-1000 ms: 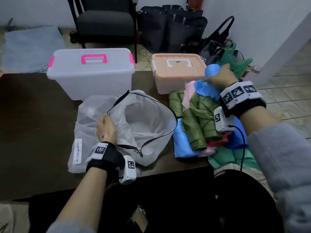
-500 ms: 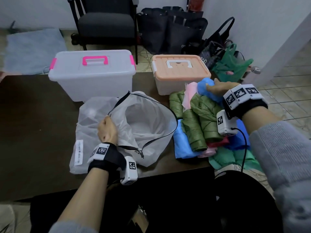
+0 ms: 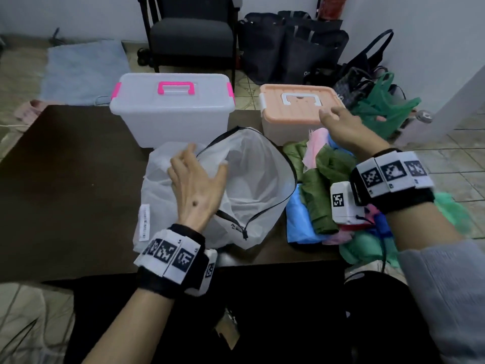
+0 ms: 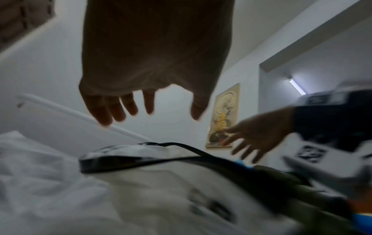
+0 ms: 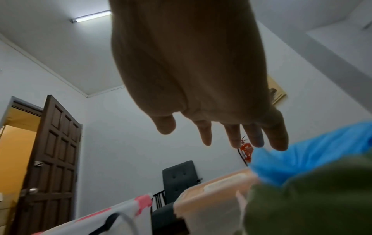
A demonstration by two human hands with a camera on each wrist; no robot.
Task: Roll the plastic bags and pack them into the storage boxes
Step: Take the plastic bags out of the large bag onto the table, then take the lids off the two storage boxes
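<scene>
A large translucent white bag [image 3: 252, 190] with a black drawstring lies open on the dark table [image 3: 65, 179]. My left hand [image 3: 199, 179] hovers over its left side with fingers spread, holding nothing; the left wrist view shows its fingers [image 4: 128, 108] straight above the bag [image 4: 60, 182]. To the right lies a pile of rolled green, blue and pink plastic bags [image 3: 322, 195]. My right hand [image 3: 341, 122] reaches, fingers extended, over the pile toward the peach-lidded storage box [image 3: 296, 101]. A clear box with pink handle [image 3: 173, 106] stands behind the white bag, lid closed.
A dark chair [image 3: 191, 35], black bags [image 3: 291, 46] and a green plastic bag [image 3: 383, 109] sit on the floor behind the table. A blue mat [image 3: 84, 69] lies far left. My lap is against the table's near edge.
My left hand let go of the white bag's edge and opened above it. My right hand released the blue bag onto the pile and moved left toward the peach box.
</scene>
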